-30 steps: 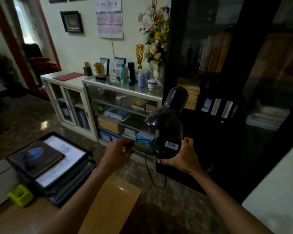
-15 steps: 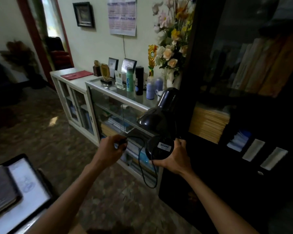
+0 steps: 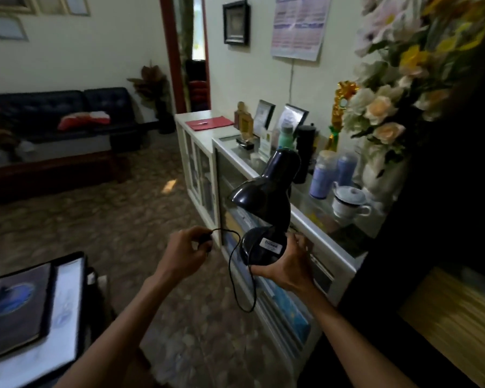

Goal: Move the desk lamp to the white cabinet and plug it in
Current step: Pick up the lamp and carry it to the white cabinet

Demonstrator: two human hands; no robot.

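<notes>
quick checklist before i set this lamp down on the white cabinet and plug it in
1. Grip on the desk lamp: right hand wraps its base. ok.
2. Plug in hand: left hand pinches the plug end of the cord. ok.
3. Cord free: it hangs in one slack loop between the hands, clear of the shelves. ok.
4. Landing spot: the white cabinet has bare top beside the red folder. ok.
5. Nearer glass-top cabinet: crowded with bottles and a cup; keep the lamp clear of it. not ok.
6. Wall socket: none visible. cannot tell.
</notes>
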